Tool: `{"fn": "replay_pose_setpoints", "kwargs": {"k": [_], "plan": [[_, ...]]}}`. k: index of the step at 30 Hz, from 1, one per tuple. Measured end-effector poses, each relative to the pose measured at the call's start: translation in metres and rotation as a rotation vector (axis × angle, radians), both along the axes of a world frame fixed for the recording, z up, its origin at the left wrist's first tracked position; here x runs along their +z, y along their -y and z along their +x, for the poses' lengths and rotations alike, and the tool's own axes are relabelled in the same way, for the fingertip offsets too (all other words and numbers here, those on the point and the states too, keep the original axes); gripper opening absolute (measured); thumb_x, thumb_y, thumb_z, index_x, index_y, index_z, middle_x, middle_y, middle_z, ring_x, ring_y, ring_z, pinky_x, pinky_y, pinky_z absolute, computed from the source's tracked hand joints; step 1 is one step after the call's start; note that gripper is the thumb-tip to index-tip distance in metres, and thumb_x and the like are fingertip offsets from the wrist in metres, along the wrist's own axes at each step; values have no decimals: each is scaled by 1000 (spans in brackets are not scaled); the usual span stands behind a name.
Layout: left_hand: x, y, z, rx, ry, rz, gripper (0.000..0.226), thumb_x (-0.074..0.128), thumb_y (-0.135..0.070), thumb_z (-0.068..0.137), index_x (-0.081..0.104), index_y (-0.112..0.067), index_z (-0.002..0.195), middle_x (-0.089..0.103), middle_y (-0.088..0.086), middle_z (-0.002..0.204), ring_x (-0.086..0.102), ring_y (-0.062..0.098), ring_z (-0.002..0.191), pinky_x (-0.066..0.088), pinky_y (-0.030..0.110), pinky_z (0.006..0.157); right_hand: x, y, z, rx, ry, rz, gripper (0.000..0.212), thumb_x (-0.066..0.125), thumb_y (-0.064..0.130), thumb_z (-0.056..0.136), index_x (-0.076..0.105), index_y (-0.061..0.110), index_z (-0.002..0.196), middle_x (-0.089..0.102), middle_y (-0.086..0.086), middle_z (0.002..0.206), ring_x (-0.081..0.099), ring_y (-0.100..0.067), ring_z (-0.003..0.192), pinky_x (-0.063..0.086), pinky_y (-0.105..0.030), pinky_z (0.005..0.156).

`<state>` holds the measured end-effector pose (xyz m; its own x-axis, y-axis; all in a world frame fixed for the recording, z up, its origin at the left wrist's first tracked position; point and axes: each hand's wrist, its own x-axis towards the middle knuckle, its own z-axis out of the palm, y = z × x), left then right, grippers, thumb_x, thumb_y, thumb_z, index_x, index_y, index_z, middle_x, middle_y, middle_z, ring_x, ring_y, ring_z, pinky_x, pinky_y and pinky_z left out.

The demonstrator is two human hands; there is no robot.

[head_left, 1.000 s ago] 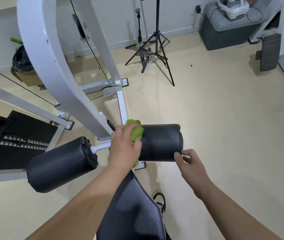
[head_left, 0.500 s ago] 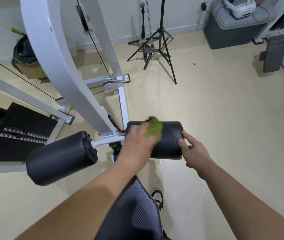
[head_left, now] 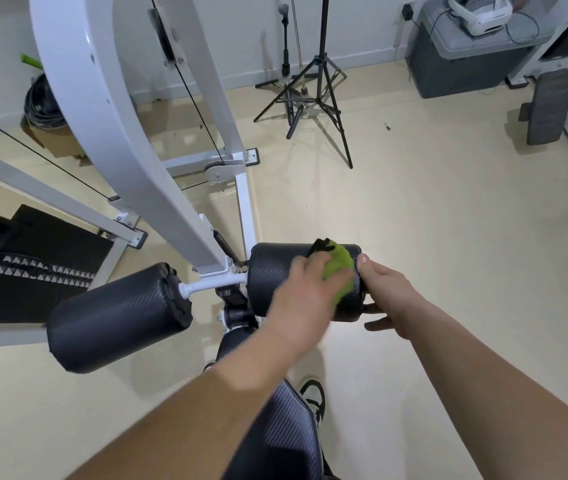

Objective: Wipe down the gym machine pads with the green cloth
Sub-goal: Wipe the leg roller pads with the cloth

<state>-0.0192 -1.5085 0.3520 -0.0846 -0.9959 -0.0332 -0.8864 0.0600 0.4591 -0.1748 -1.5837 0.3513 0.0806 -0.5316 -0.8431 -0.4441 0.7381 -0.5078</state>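
Your left hand [head_left: 305,292] clutches the green cloth [head_left: 339,271]; your right hand [head_left: 390,296] clasps the pad [head_left: 272,278] end. Loosen those fingers [head_left: 379,323] and it may spin.

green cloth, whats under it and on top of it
Under the green cloth lies the right roller pad, near its outer end. The left hand grips the cloth from above. The pad surface directly beneath is hidden.

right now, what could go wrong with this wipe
The green cloth sits at the outer end of the right pad, close to the thumb of the right hand, so the left hand might bump it or slip off the end. If the right hand loosens its grip, the pad may roll under the cloth.
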Motion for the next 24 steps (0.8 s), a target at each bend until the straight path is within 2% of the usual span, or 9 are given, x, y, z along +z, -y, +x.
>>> {"fn": "replay_pose_setpoints", "kwargs": {"k": [3, 5, 8, 10, 12, 15, 17, 21, 24], "plan": [[-8, 12, 55, 244, 67, 47, 59, 61, -3, 79, 58, -24, 135, 55, 13, 128, 49, 38, 105, 53, 50, 85, 2, 2, 1, 50, -13, 12, 47, 33, 66, 102, 58, 45, 136, 65, 5, 123, 69, -23, 99, 57, -55, 95], [-8, 26, 52, 381, 69, 97, 48, 55, -10, 85, 57, -25, 132, 57, 9, 122, 51, 36, 105, 47, 47, 90, 0, 4, 2, 70, -22, 3, 47, 28, 65, 104, 55, 45, 137, 64, 7, 122, 68, -23, 102, 56, -55, 95], [2, 47, -3, 51, 173, 51, 35, 50, -19, 92, 56, -29, 125, 59, -6, 125, 53, 26, 109, 41, 39, 92, 0, 4, 0, 121, -31, 5, 36, 31, 52, 105, 60, 44, 123, 68, 11, 115, 69, -20, 102, 53, -54, 97], [16, 51, -29, -168, 179, 31, 34, 52, -25, 95, 57, -31, 129, 53, -13, 135, 46, 19, 117, 35, 36, 97, -2, 3, -4, 156, -50, -2, 30, 39, 31, 98, 63, 39, 114, 73, 6, 114, 72, -19, 104, 51, -52, 98], [15, 58, -21, -241, 162, 79, 39, 53, -22, 97, 53, -30, 135, 48, -11, 138, 41, 20, 118, 35, 36, 101, -2, 1, -5, 143, -58, -20, 33, 40, 22, 95, 64, 36, 112, 73, 4, 115, 71, -23, 109, 50, -50, 97], [9, 52, 22, -49, 131, 128, 51, 55, -12, 88, 52, -32, 135, 48, 3, 134, 43, 31, 112, 49, 47, 94, 1, -6, -4, 76, -8, -54, 33, 37, 52, 103, 61, 51, 127, 67, 17, 119, 65, -23, 114, 50, -46, 90], [3, 41, 62, 214, 103, 164, 52, 57, -7, 83, 57, -26, 132, 50, 11, 129, 44, 36, 111, 50, 50, 91, 1, -11, -4, 31, 14, -92, 38, 41, 64, 99, 58, 50, 129, 67, 14, 120, 64, -22, 114, 54, -44, 90], [4, 13, 80, 383, 75, 142, 47, 62, -9, 82, 62, -25, 126, 54, 12, 124, 44, 35, 105, 41, 42, 93, -6, -30, -7, -26, 45, -180, 32, 52, 49, 101, 53, 47, 134, 65, 9, 128, 62, -15, 119, 57, -47, 98], [0, 4, 34, 200, -5, 58, 46, 61, -8, 77, 66, -27, 118, 57, 7, 127, 47, 33, 104, 44, 43, 94, -10, -48, -7, -69, 93, -217, 34, 54, 33, 104, 51, 47, 134, 62, 19, 131, 57, -4, 126, 54, -50, 105]]}}
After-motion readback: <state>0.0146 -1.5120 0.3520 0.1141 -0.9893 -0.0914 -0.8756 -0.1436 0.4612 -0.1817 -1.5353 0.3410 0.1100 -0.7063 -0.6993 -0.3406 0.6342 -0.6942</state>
